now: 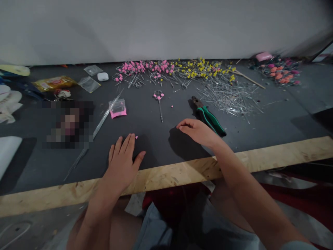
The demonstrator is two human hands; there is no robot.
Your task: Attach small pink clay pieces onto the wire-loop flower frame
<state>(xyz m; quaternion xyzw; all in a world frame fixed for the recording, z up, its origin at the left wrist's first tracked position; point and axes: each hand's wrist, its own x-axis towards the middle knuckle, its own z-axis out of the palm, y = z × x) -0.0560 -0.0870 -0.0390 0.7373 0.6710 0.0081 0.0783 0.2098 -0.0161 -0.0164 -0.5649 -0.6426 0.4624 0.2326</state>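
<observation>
knees and forearms filled the near edge, below the table [156,146] with its pale wooden lip. both hands were empty and held nothing: the left hand [122,163] lay flat, fingers spread, its fingertips just beside a tiny pink bead [136,137]; the right hand [199,131] hovered loosely curled, touching nothing, just beside the green-handled pliers [209,116]. the pliers lay with their long axis running diagonally, jaws pointing up-left, handles toward the right hand. taking them by the handles looked best. beyond lay a beaded wire piece [159,100], stem toward the person, and a loose bead [171,106].
</observation>
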